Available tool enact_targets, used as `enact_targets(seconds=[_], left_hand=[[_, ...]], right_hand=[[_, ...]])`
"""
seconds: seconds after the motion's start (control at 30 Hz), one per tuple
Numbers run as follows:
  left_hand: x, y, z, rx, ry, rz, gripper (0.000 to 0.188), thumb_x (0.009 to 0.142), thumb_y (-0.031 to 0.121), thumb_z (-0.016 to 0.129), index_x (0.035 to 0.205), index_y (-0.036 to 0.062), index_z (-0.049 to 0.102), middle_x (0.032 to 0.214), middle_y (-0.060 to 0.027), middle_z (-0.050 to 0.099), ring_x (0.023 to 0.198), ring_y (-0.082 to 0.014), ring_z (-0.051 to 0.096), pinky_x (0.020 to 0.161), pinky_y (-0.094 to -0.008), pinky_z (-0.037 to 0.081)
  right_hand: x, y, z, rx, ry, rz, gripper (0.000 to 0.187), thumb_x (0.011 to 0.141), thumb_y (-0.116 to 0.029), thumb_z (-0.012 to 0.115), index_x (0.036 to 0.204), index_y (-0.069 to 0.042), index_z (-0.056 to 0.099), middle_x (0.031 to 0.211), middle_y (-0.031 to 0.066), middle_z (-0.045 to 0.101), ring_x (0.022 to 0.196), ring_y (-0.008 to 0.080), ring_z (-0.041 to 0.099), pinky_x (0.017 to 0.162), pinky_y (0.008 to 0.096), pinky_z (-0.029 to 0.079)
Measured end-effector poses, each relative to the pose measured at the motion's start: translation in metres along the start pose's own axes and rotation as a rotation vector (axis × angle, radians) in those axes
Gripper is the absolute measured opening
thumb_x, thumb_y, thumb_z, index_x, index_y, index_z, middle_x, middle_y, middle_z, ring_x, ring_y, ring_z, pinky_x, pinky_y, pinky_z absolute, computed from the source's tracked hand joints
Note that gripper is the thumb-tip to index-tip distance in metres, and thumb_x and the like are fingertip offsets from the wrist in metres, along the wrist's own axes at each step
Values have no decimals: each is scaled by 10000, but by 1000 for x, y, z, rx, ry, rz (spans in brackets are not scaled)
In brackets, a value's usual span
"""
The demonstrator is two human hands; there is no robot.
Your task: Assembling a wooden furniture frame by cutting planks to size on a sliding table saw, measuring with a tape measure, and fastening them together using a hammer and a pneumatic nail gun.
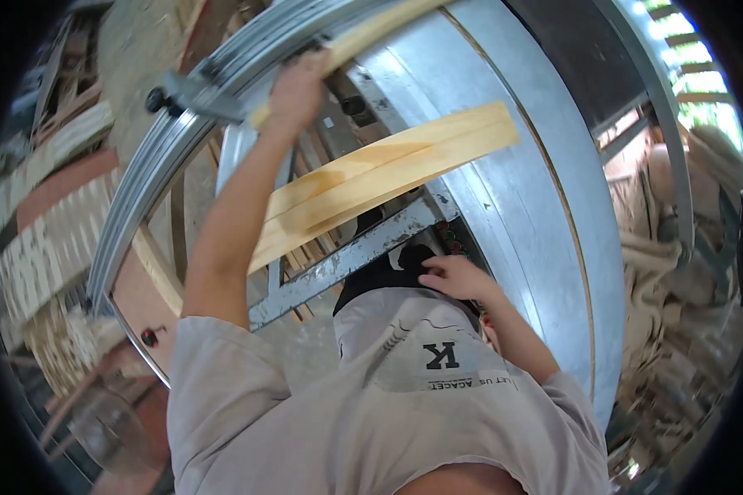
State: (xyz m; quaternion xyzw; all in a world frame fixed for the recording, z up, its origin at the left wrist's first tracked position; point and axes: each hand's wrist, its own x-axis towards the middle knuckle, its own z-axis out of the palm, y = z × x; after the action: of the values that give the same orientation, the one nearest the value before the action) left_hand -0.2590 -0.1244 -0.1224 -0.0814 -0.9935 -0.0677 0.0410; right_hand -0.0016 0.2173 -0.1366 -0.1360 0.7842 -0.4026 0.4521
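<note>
Slantwise, wooden strip (380, 28) in left hand (299, 89), long axis toward upper right

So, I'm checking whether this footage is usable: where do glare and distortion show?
In the head view, glare streaks the metal tabletop; daylight washes out the slatted opening at upper right; fisheye distortion appears to bow the pale wooden board and grooved metal rail; the picture's corners fall to black.

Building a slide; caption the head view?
Left hand on narrow wooden strip, right hand near dark trousers, wider board partly over metal table.
</note>
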Motion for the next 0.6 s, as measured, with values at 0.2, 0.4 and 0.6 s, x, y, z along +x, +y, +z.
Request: enact_targets(seconds=[0.2, 0.4, 0.6], left_hand=[[-107, 17, -55, -270, -57, -188, 623, 772, 273, 704, 1344, 151, 490, 1133, -114, 575, 1045, -324, 582, 881, -412, 486], [-197, -35, -56, -363, -5, -122, 503, 784, 492, 692, 1067, 78, 653, 1024, -112, 580, 973, -324, 576, 855, -420, 462], [-284, -49, -69, -263, 299, -283, 349, 809, 441, 653, 904, 106, 669, 980, -65, 602, 996, -259, 540, 899, -425, 371]], right_hand=[[-5, -116, -135, -214, 576, -253, 351, 831, -238, 702, 1087, -7, 640, 821, 117, 668, 773, 234, 653, 735, 335, 517], [129, -126, -167, -946, 414, -663, 793, 760, -485, 700, 1386, -88, 420, 1365, 174, 445, 1272, 355, 407, 1053, 520, 306], [127, -161, -91, -1041, 56, -599, 1136, 484, -329, 882, 1443, -91, 322, 1317, 183, 442, 1257, 364, 404, 1055, 482, 317]])
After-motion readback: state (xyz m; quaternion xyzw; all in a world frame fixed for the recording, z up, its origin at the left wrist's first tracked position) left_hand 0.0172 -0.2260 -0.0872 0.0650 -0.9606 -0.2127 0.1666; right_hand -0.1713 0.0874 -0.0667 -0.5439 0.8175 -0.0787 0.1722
